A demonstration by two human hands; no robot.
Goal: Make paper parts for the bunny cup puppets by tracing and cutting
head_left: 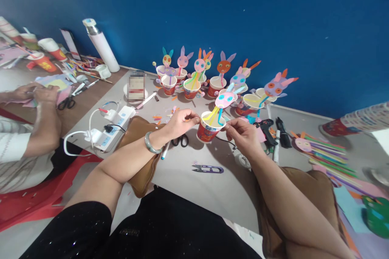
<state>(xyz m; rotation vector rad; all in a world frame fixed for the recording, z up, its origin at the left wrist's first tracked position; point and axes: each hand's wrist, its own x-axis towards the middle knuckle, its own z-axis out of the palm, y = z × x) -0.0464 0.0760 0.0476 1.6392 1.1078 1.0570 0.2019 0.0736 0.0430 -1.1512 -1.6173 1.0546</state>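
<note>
Your left hand (179, 121) and right hand (240, 133) pinch opposite rims of a red-patterned paper cup (209, 128), lifted just above the grey tabletop (194, 186); fingers closed on it. A pink paper rabbit face on coloured straws (224, 100) sticks out of the cup. Behind it stands a cluster of finished rabbit cups (194, 77) against the blue wall. Purple thread snips (209, 168) lie nearer you. A co-worker's hands (39, 93) rest far left.
</note>
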